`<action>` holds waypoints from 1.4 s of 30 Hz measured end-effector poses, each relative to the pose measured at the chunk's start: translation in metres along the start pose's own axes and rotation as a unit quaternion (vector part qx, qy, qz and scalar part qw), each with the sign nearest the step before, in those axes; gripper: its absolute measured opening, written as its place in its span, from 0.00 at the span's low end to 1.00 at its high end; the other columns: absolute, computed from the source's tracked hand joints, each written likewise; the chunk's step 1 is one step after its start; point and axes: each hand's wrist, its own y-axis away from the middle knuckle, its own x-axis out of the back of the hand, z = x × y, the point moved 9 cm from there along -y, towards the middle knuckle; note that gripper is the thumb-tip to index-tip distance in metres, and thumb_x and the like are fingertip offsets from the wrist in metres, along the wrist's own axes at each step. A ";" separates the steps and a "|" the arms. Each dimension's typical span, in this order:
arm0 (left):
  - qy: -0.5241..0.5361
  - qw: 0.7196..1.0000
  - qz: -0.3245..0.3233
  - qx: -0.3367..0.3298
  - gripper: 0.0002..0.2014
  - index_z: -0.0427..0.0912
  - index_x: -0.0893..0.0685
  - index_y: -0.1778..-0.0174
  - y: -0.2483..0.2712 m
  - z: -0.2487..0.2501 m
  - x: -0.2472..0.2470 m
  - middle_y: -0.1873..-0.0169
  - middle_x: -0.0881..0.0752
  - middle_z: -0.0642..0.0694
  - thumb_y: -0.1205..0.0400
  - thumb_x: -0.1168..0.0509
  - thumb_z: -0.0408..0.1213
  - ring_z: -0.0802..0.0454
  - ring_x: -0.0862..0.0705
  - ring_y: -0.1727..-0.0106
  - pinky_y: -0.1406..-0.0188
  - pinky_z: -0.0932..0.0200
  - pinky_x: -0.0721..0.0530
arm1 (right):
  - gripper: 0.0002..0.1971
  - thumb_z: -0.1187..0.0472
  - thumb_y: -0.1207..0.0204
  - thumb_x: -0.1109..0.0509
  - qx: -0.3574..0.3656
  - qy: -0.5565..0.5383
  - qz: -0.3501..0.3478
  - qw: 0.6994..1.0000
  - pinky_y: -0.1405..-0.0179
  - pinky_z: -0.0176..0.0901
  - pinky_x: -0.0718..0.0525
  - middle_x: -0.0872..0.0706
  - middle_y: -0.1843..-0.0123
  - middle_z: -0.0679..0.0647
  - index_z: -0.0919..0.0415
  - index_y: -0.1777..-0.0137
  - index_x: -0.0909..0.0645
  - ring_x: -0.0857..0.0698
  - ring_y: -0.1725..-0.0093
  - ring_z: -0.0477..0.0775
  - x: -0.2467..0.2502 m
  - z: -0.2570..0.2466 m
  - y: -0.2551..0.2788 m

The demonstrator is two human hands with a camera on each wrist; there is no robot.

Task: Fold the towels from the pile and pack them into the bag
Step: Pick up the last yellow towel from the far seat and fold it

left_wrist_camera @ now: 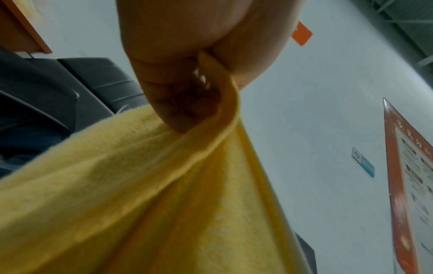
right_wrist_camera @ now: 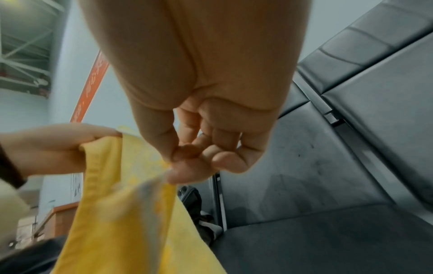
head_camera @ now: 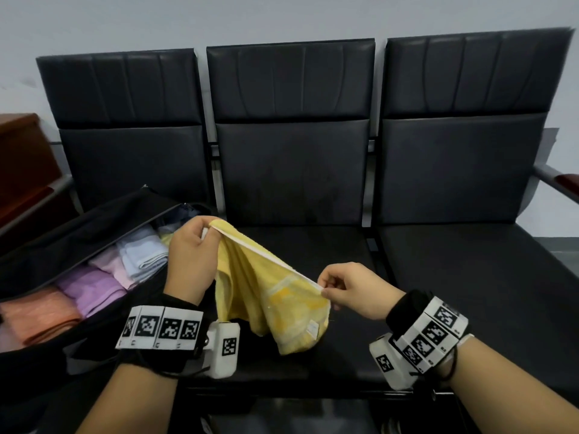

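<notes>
A yellow towel [head_camera: 266, 296] hangs above the middle black seat, stretched by its white-edged hem between both hands. My left hand [head_camera: 191, 245] pinches the upper left corner; in the left wrist view its fingers [left_wrist_camera: 178, 96] curl round the yellow towel [left_wrist_camera: 140, 194]. My right hand [head_camera: 347, 289] pinches the other end of the hem, lower and to the right; in the right wrist view thumb and forefinger [right_wrist_camera: 182, 157] nip the towel [right_wrist_camera: 121, 213]. An open black bag [head_camera: 78, 227] lies on the left seat with folded orange, purple, pink and pale blue towels [head_camera: 94, 286] inside.
A row of three black padded seats [head_camera: 470, 277] stands against a pale wall. A brown wooden cabinet [head_camera: 22, 158] stands at the far left. A metal armrest [head_camera: 557, 180] sticks out at the right end of the row.
</notes>
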 end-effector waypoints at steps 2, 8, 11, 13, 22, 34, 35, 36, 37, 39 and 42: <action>0.003 1.000 0.004 -0.005 0.09 0.53 0.12 0.58 -0.001 0.005 0.001 0.62 0.10 0.54 0.19 0.37 0.38 0.55 0.13 0.57 0.59 0.54 0.17 | 0.08 0.62 0.23 0.30 0.000 0.035 0.008 0.999 0.65 0.29 0.21 0.14 0.67 0.45 0.47 0.58 0.18 0.18 0.68 0.37 -0.002 0.004 0.002; -0.002 1.000 0.011 -0.024 0.09 0.51 0.12 0.56 -0.004 0.016 0.002 0.61 0.11 0.53 0.19 0.37 0.36 0.56 0.14 0.58 0.59 0.56 0.18 | 0.08 0.62 0.25 0.32 -0.004 -0.015 0.059 0.998 0.59 0.43 0.16 0.13 0.60 0.46 0.46 0.60 0.19 0.17 0.62 0.42 0.001 0.010 0.000; -0.004 1.000 0.021 -0.013 0.08 0.50 0.12 0.57 -0.008 0.010 0.007 0.61 0.11 0.52 0.19 0.36 0.35 0.53 0.13 0.56 0.56 0.53 0.15 | 0.08 0.62 0.27 0.33 0.003 -0.061 0.073 0.995 0.58 0.48 0.14 0.12 0.60 0.46 0.46 0.60 0.20 0.14 0.61 0.51 0.001 0.009 0.001; -0.005 1.000 0.026 -0.008 0.08 0.50 0.12 0.57 -0.010 0.004 0.010 0.61 0.11 0.52 0.19 0.36 0.36 0.51 0.13 0.56 0.56 0.50 0.15 | 0.09 0.61 0.27 0.34 0.004 -0.082 0.072 0.994 0.63 0.43 0.16 0.13 0.63 0.45 0.43 0.60 0.21 0.17 0.65 0.46 -0.002 0.010 0.000; -0.053 0.998 -0.025 0.014 0.12 0.57 0.15 0.56 -0.015 -0.017 -0.015 0.59 0.12 0.55 0.19 0.39 0.35 0.56 0.14 0.54 0.60 0.57 0.20 | 0.10 0.65 0.14 0.39 0.008 -0.256 0.115 0.960 0.73 0.49 0.17 0.22 0.62 0.71 0.49 0.47 0.21 0.19 0.69 0.61 0.005 0.000 0.007; -0.074 0.947 -0.293 -0.104 0.15 0.68 0.23 0.41 0.040 0.023 -0.105 0.60 0.16 0.58 0.18 0.33 0.41 0.60 0.16 0.57 0.57 0.65 0.21 | 0.04 0.65 0.23 0.26 0.091 -0.147 0.092 0.981 0.65 0.41 0.17 0.11 0.64 0.56 0.56 0.56 0.11 0.13 0.64 0.49 0.025 -0.066 0.007; -0.057 0.951 -0.288 -0.094 0.15 0.65 0.22 0.42 0.041 0.024 -0.104 0.61 0.15 0.56 0.19 0.31 0.40 0.58 0.15 0.59 0.56 0.61 0.18 | 0.04 0.62 0.24 0.24 0.103 -0.108 0.104 0.983 0.61 0.43 0.16 0.12 0.63 0.53 0.53 0.58 0.10 0.14 0.63 0.48 0.024 -0.069 0.006; -0.037 0.955 -0.284 -0.082 0.15 0.63 0.20 0.43 0.043 0.024 -0.103 0.62 0.13 0.53 0.20 0.28 0.39 0.56 0.15 0.60 0.57 0.57 0.16 | 0.04 0.60 0.25 0.23 0.116 -0.082 0.115 0.983 0.58 0.43 0.16 0.15 0.60 0.51 0.50 0.58 0.10 0.16 0.60 0.46 0.022 -0.074 0.005; -0.016 0.956 -0.284 -0.068 0.15 0.62 0.19 0.43 0.044 0.024 -0.101 0.62 0.12 0.50 0.21 0.26 0.38 0.54 0.14 0.62 0.58 0.56 0.16 | 0.04 0.58 0.26 0.22 0.127 -0.071 0.124 0.982 0.57 0.40 0.18 0.17 0.58 0.48 0.48 0.59 0.11 0.17 0.58 0.45 0.021 -0.078 0.004; 0.029 0.955 -0.294 -0.038 0.15 0.58 0.17 0.45 0.047 0.022 -0.098 0.62 0.09 0.47 0.22 0.24 0.36 0.53 0.14 0.64 0.61 0.58 0.15 | 0.04 0.57 0.25 0.23 0.141 -0.062 0.133 0.979 0.56 0.35 0.21 0.18 0.54 0.45 0.47 0.60 0.13 0.18 0.56 0.43 0.019 -0.084 0.000; 0.068 0.952 -0.299 -0.011 0.13 0.51 0.15 0.46 0.049 0.020 -0.091 0.59 0.08 0.46 0.23 0.23 0.35 0.55 0.12 0.61 0.61 0.63 0.14 | 0.04 0.54 0.23 0.25 0.128 -0.024 0.163 0.978 0.56 0.40 0.17 0.15 0.59 0.43 0.49 0.59 0.15 0.16 0.56 0.42 0.019 -0.084 -0.005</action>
